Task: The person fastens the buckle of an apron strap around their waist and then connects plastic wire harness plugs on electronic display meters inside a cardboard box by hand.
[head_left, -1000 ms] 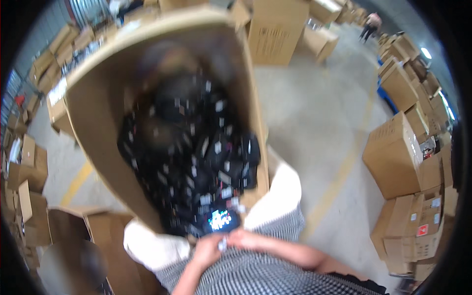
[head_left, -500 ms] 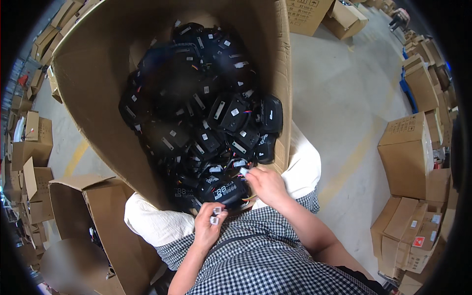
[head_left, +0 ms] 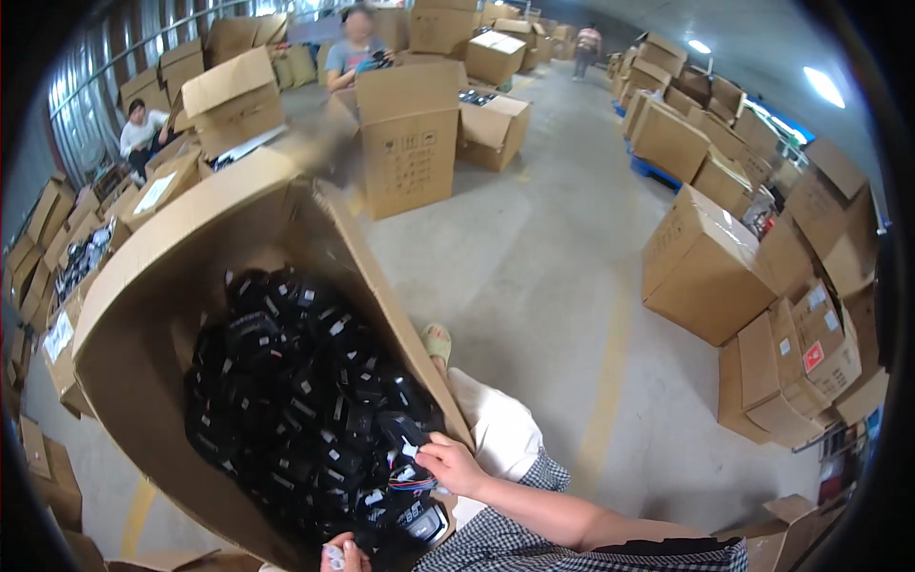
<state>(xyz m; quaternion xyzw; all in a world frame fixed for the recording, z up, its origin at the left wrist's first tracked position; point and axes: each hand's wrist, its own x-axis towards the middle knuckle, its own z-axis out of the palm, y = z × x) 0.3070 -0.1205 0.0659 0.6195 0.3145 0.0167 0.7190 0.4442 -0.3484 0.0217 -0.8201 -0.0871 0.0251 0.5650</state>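
Note:
A large open cardboard box (head_left: 205, 210) in front of me holds a heap of black display units (head_left: 295, 381) with white labels and wires. My right hand (head_left: 453, 465) is closed in a pinch on a white plug connector (head_left: 410, 449) over the box's near right side. Beneath those fingers runs a bundle of coloured wires (head_left: 412, 482). My left hand (head_left: 345, 553), partly cut off at the lower edge, is closed around small white connectors (head_left: 335, 556). Between the hands lies one display unit (head_left: 421, 521) with its screen facing up.
Taller cardboard boxes (head_left: 408, 143) stand ahead, with a person (head_left: 357, 52) behind them holding something dark. Another person (head_left: 143, 133) sits at the far left. Stacked boxes (head_left: 710, 262) line the right side, beyond a yellow floor line (head_left: 610, 381).
My view has swung up and to the right, bringing the far boxes and people into sight. Both hands now appear lower in the picture, still holding white connectors.

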